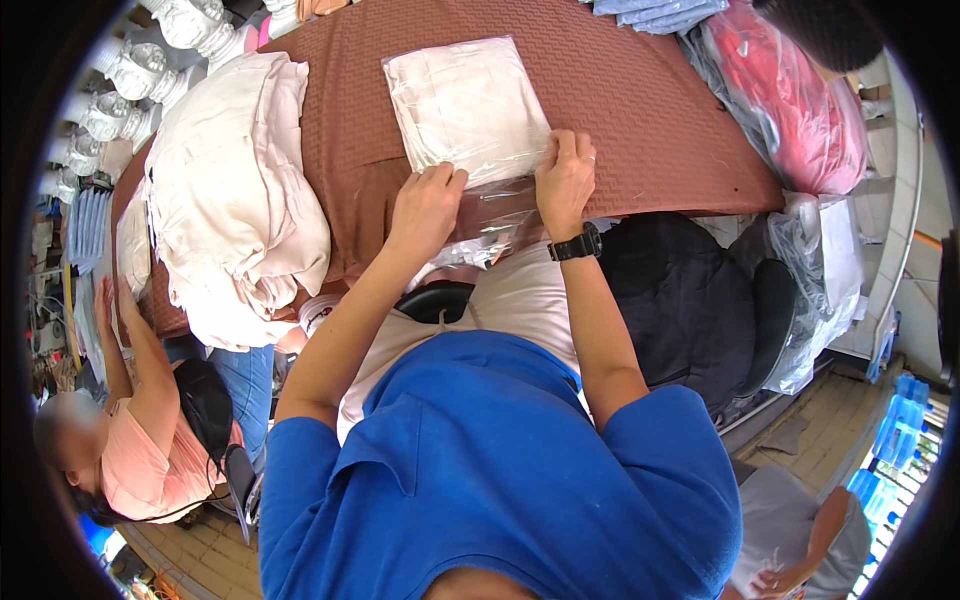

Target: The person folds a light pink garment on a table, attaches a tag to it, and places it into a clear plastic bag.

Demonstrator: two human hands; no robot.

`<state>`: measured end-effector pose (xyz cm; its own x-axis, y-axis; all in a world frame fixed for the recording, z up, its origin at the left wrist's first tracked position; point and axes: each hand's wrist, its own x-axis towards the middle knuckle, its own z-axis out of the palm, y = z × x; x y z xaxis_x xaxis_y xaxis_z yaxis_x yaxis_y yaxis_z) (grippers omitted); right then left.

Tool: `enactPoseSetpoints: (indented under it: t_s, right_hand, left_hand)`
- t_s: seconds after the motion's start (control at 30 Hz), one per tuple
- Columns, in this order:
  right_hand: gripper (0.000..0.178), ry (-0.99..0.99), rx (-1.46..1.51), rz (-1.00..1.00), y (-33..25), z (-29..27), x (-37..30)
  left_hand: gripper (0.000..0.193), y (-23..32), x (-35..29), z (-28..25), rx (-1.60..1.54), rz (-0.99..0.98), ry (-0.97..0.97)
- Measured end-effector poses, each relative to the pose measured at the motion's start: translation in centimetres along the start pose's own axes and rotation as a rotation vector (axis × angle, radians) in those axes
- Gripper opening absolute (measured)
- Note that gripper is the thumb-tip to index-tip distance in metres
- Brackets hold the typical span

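A folded cream garment (462, 105) lies flat in a clear plastic bag (497, 212) on the brown-covered table in front of me. The bag's loose end hangs toward me, past the near edge of the cloth. My left hand (430, 205) is closed on the bag at the garment's near left corner, its fingertips curled out of sight. At the near right corner my right hand (566, 178), with a black watch (576, 243) on the wrist, pinches the bag's other side.
A tall heap of cream cloth (235, 190) stands on the brown tablecloth (350, 90) at left. Pink bagged goods (785, 100) and blue packets (655, 12) lie at far right. A person in a pink shirt (150, 465) sits at left, another in grey (790, 530) at lower right.
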<state>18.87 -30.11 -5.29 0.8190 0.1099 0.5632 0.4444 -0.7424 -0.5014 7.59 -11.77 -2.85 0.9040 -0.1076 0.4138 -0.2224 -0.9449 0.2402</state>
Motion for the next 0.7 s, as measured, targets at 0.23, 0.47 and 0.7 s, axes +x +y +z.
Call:
enactPoseSetpoints:
  t_s: [0.23,0.47,0.7]
  right_hand:
    - [0.019,0.099,0.014,0.109,1.2,0.7,0.0]
    - [0.019,-0.046,0.074,-0.032,1.7,-2.2,-1.2]
    - [0.02,-0.093,0.067,0.006,3.1,-2.2,-1.4]
  left_hand:
    - [0.026,1.7,0.7,0.1,0.014,-0.033,-0.196]
    - [0.026,1.4,0.9,0.5,0.022,0.134,-0.107]
    - [0.027,1.8,1.4,0.5,0.118,0.058,-0.316]
